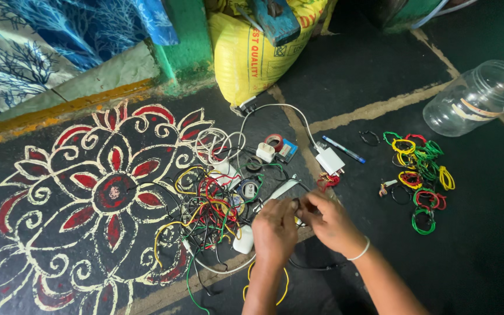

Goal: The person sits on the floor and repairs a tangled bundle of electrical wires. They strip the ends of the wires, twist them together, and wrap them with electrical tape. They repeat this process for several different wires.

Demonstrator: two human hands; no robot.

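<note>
My left hand and my right hand meet above the dark floor, both pinching a thin black wire between their fingertips. Just left of them lies a tangled heap of red, yellow, green, black and white wires with small round parts and white plugs mixed in. A white adapter with a white cable sits beyond my right hand. A small red wire bundle lies just past my knuckles. A yellow wire loop shows under my left forearm.
Several coiled wire loops in green, yellow, red and black lie at right. A clear plastic jar rests on its side at upper right. A blue pen, a yellow sack and a painted floral floor pattern are also here.
</note>
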